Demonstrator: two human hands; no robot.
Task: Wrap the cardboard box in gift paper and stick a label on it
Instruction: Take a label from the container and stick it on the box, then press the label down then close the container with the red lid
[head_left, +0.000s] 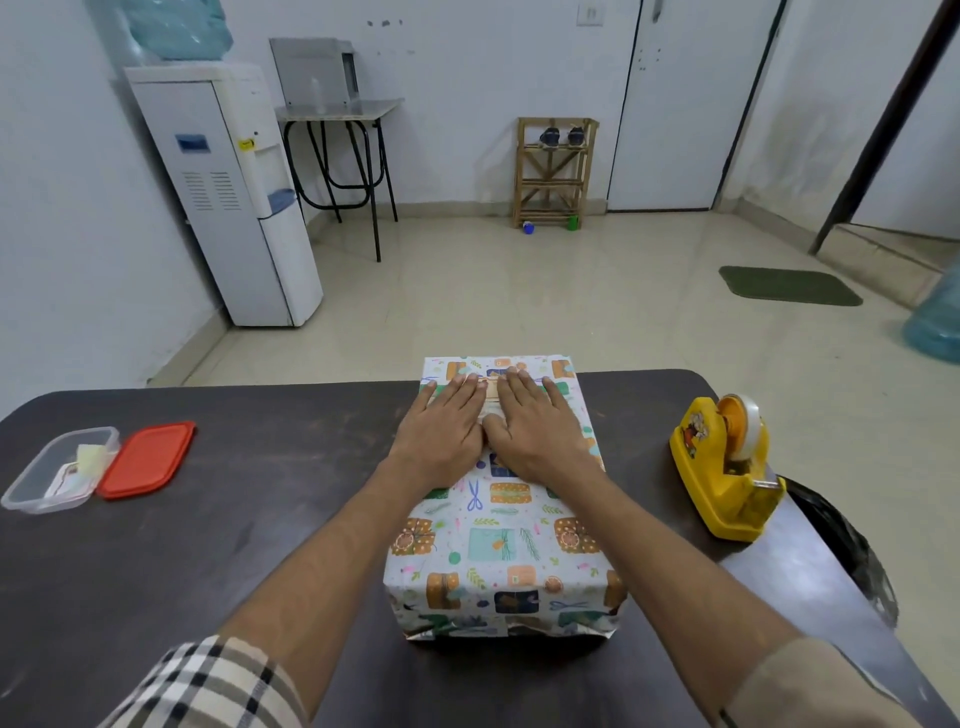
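Observation:
The box (501, 540), covered in white gift paper printed with presents and scissors, stands in the middle of the dark table (249, 545). My left hand (441, 428) and my right hand (535, 426) lie flat side by side on the far part of its top, fingers straight. Between the two hands shows a pale beige label (491, 397), pressed under the fingers and mostly hidden by them.
A yellow tape dispenser (727, 467) sits at the table's right edge. At the left stand a clear plastic container (60, 467) with paper pieces inside and its red lid (148, 460). A black bin bag (841, 545) hangs beyond the right edge.

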